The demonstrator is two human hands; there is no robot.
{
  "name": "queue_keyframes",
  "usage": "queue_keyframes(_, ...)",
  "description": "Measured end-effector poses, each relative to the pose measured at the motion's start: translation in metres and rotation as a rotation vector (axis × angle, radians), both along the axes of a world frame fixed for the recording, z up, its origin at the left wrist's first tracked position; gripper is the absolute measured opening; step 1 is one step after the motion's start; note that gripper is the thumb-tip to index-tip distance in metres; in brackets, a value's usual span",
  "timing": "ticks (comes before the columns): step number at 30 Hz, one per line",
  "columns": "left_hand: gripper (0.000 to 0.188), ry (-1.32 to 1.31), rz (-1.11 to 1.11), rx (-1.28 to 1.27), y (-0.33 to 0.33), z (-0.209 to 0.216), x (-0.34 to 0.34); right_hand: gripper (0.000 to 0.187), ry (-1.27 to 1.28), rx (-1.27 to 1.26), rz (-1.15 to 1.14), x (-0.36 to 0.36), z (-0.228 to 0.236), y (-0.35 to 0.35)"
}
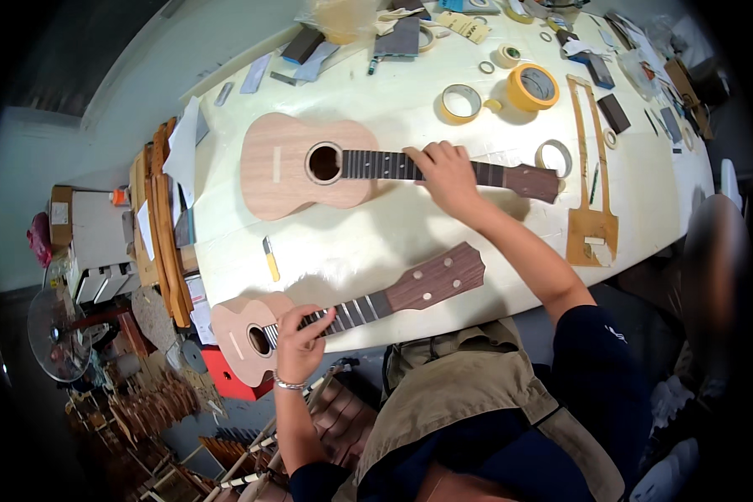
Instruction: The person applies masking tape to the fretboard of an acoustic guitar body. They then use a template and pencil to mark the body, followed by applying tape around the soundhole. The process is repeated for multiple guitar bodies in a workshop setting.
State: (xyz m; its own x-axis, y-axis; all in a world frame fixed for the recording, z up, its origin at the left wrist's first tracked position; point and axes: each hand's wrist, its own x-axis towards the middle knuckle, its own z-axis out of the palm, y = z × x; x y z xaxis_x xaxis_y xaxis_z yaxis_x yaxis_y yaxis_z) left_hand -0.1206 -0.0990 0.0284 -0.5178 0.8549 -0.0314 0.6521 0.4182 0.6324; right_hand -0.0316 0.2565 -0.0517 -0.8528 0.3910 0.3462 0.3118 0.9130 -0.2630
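Two unfinished, stringless ukuleles of pale wood with dark fretboards are at the white table. The far ukulele [268, 180] lies face up, its headstock to the right. My right hand [445, 174] is closed over its neck, fingers across the fretboard. The near ukulele [241, 322] is tilted at the table's front edge, its brown headstock pointing up and right over the tabletop. My left hand [301, 341] grips its neck close to the body, thumb and fingers around the fretboard. Between the two bodies lies a yellow utility knife [271, 259].
Tape rolls [533, 88] and sanding blocks [303, 45] are scattered along the far side of the white table [376, 243]. A flat wooden template [592, 234] lies at the right. Curved wooden strips [166, 243] stand by the left edge, near a red box [226, 375].
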Motion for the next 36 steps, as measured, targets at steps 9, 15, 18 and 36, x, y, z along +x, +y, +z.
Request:
queue_keyframes(9, 0.057, 0.231, -0.144, -0.138, 0.034, -0.064, 0.040, 0.030, -0.089, 0.335, -0.310, 0.004, -0.049, 0.100)
queue_keyframes(15, 0.046, 0.093, 0.051, 0.051, 0.055, -0.050, 0.054, 0.019, 0.374, -0.825, -0.270, 0.013, -0.020, 0.075)
queue_keyframes(18, 0.034, -0.014, 0.104, 0.194, 0.069, -0.053, 0.058, 0.032, 0.935, -1.870, -0.039, 0.036, 0.014, -0.001)
queue_keyframes(36, 0.005, -0.911, 0.604, 0.436, 0.045, -0.051, 0.084, 0.035, 1.407, -2.766, 0.146, 0.131, 0.017, -0.135)
